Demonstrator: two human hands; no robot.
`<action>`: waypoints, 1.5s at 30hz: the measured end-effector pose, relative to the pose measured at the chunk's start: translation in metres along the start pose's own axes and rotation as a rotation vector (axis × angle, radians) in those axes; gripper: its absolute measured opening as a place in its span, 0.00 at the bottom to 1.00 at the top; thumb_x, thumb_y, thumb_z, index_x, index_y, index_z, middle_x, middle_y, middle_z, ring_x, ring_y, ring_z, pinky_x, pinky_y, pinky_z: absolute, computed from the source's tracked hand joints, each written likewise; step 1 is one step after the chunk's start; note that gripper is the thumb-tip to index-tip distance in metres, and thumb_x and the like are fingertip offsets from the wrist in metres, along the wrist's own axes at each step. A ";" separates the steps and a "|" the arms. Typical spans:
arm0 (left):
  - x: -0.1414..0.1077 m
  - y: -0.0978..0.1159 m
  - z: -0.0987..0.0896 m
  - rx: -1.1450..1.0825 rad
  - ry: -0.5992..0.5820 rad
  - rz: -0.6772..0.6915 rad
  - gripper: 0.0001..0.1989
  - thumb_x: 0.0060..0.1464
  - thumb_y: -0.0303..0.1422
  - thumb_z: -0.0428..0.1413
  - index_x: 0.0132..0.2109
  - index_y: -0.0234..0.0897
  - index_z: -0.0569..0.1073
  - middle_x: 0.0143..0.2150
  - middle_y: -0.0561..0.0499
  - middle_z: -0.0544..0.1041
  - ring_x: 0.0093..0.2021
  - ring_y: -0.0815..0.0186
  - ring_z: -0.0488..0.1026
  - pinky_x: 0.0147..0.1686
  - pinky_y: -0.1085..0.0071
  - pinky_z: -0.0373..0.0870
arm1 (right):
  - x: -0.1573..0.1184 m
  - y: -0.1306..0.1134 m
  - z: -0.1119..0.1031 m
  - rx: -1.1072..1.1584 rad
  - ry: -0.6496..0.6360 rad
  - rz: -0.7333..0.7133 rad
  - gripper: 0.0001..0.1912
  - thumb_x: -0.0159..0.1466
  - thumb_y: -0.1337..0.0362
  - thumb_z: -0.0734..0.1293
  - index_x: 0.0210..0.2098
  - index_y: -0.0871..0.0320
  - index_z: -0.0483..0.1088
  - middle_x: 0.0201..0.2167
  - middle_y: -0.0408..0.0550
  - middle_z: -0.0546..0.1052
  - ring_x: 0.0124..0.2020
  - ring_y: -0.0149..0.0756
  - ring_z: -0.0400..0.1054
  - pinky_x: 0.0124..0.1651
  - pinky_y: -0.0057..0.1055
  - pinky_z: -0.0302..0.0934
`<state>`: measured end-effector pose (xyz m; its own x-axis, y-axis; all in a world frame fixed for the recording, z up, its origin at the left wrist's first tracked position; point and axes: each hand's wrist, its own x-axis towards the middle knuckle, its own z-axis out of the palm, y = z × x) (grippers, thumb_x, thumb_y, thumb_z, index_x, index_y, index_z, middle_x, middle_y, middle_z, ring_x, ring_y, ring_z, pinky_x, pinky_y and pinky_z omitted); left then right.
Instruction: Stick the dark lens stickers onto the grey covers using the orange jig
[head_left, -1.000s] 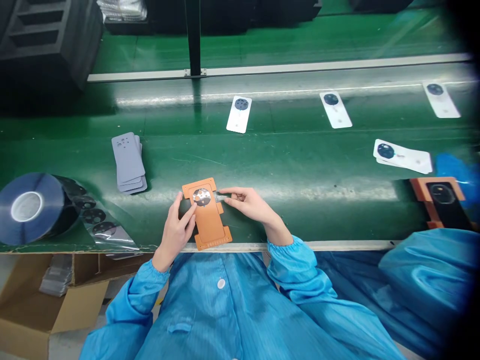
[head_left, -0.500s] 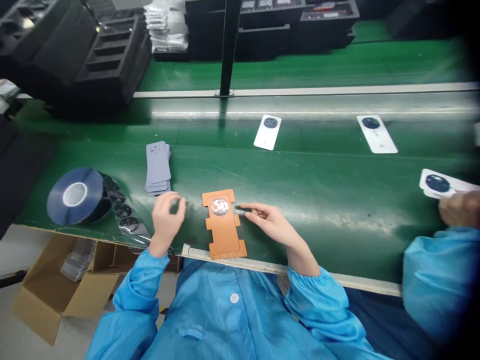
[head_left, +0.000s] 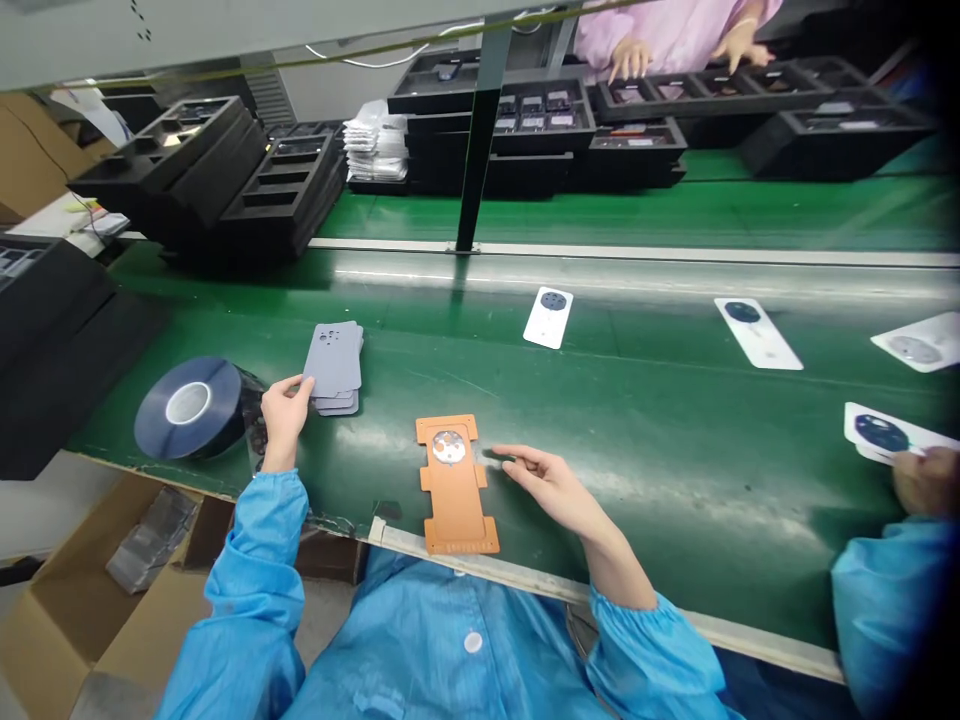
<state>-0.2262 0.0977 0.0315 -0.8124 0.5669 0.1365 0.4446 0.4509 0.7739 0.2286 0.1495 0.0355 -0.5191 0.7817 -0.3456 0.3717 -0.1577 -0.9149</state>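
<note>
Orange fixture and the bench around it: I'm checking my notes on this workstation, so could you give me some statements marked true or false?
1. The left hand is at the stack of grey panels. True.
2. The orange fixture stands upright on its edge. False: the orange fixture lies flat on the green bench.
3. The film roll lies to the left of the grey panels. True.
4. The right hand rests on the film roll. False: the right hand is beside the fixture, on its right side.
5. Clear plastic pieces lie in an open cardboard box. True.
</note>
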 end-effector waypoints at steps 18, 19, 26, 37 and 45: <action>-0.243 0.056 0.030 -0.396 -0.760 0.296 0.23 0.66 0.35 0.58 0.64 0.42 0.63 0.41 0.49 0.80 0.38 0.65 0.81 0.37 0.69 0.80 | 0.033 -0.032 0.029 0.372 -0.085 -0.226 0.44 0.63 0.57 0.74 0.74 0.53 0.54 0.55 0.55 0.80 0.53 0.45 0.77 0.55 0.44 0.74; -0.247 0.054 0.029 -0.307 -0.679 0.390 0.23 0.65 0.35 0.59 0.64 0.42 0.64 0.43 0.47 0.80 0.40 0.63 0.81 0.39 0.66 0.80 | 0.034 -0.031 0.030 0.348 -0.090 -0.240 0.42 0.64 0.58 0.73 0.73 0.53 0.56 0.54 0.55 0.80 0.52 0.45 0.77 0.55 0.45 0.74; -0.246 0.037 0.016 0.093 -0.559 0.919 0.50 0.56 0.48 0.67 0.77 0.42 0.51 0.78 0.31 0.50 0.76 0.35 0.53 0.68 0.37 0.62 | 0.044 -0.026 0.033 0.132 -0.133 -0.344 0.26 0.66 0.62 0.70 0.63 0.55 0.70 0.60 0.53 0.77 0.58 0.46 0.74 0.62 0.47 0.70; -0.253 0.016 0.023 0.235 -0.618 1.009 0.36 0.64 0.39 0.62 0.74 0.40 0.60 0.76 0.31 0.57 0.78 0.41 0.49 0.68 0.37 0.59 | 0.055 -0.015 0.047 -0.611 0.067 -0.626 0.23 0.68 0.63 0.66 0.62 0.56 0.72 0.57 0.61 0.72 0.59 0.53 0.65 0.62 0.54 0.64; -0.252 0.015 0.024 0.200 -0.640 0.997 0.33 0.64 0.39 0.61 0.72 0.40 0.63 0.74 0.34 0.63 0.77 0.43 0.53 0.69 0.39 0.59 | 0.038 -0.004 0.061 -0.798 0.026 -0.565 0.28 0.76 0.59 0.57 0.73 0.61 0.59 0.76 0.63 0.56 0.77 0.56 0.46 0.73 0.61 0.49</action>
<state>-0.0056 -0.0220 -0.0062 0.2314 0.9414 0.2452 0.8679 -0.3137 0.3852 0.1610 0.1429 0.0131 -0.7675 0.6310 0.1135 0.4899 0.6913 -0.5312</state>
